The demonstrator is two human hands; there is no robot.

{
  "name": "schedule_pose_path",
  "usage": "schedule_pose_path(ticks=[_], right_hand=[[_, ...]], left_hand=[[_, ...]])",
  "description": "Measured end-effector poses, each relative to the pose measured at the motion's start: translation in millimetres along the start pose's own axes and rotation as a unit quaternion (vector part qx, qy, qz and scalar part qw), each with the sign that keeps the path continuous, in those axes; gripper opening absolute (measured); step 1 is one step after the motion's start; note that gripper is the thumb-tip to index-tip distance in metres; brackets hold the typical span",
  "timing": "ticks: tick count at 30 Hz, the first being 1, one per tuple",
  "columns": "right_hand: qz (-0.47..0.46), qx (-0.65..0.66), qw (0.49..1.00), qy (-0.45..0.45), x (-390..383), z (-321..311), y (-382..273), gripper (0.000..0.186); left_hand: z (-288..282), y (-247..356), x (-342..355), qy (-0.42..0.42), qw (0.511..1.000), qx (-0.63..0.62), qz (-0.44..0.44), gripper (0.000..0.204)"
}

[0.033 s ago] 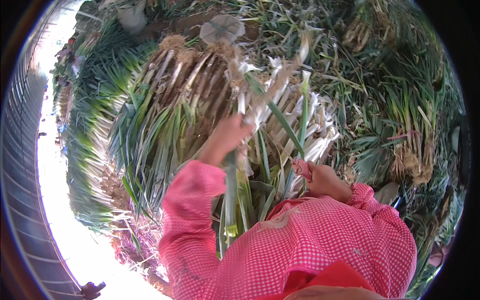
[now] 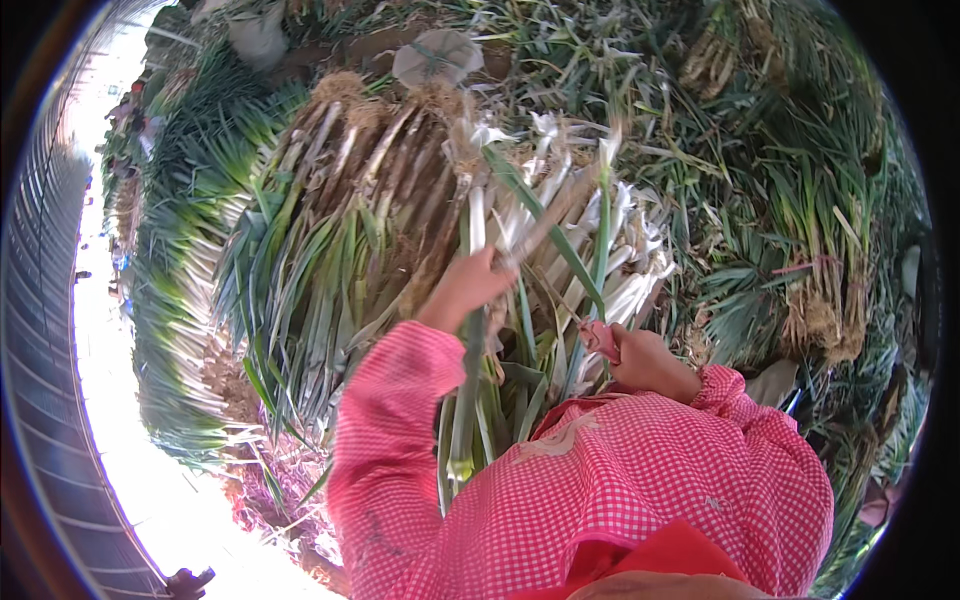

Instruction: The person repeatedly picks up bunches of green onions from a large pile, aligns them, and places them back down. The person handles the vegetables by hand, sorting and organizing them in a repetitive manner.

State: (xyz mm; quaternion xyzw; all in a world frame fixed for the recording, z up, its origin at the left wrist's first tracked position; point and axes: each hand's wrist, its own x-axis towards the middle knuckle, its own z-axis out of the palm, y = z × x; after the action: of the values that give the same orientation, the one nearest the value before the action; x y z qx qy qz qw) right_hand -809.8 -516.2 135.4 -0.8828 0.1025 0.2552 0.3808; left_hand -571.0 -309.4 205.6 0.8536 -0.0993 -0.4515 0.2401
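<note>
My left hand [image 2: 468, 288] is closed round a leek [image 2: 552, 222], whose blurred stalk and root end slant up and to the right. Green leaves [image 2: 463, 425] hang below that hand. Lower right, my right hand [image 2: 645, 360] grips a tool with a pink handle [image 2: 599, 340]; its thin tip is too small to make out. Under and between my hands lies a pile of peeled leeks [image 2: 632, 250] with white stalks. Left of it rest unpeeled leeks [image 2: 375, 150] with brown roots and soil on them.
A long row of leeks [image 2: 205, 255] with white stalks lines the left side. Tied bundles [image 2: 822, 270] lie at the right, among scattered leaves [image 2: 690, 130]. A pale round object [image 2: 437, 58] sits beyond the pile. A ribbed wall [image 2: 40, 330] curves along the far left.
My left hand has moved slightly right and down with the leek, and its root end has swung lower. My right hand stays nearly in place with the tool.
</note>
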Motion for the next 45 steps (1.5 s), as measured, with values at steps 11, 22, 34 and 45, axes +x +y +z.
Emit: schedule_pose_path(ticks=[11,22,34,45], right_hand=[[0.150,0.088,0.985,0.000,53,-29,7,0.029],[0.129,0.002,0.989,0.069,30,-47,15,0.029],[0.081,-0.043,0.995,-0.050,-17,16,24,0.034],[0.049,0.035,0.994,-0.096,12,14,26,0.032]], left_hand=[[51,-94,20,0.020,0.984,0.169,0.052,0.034],[97,-60,14,0.057,0.987,0.019,0.149,0.041],[94,-90,24,0.038,0.995,-0.088,-0.002,0.042],[113,-108,41,0.060,0.991,-0.115,0.043,0.041]])
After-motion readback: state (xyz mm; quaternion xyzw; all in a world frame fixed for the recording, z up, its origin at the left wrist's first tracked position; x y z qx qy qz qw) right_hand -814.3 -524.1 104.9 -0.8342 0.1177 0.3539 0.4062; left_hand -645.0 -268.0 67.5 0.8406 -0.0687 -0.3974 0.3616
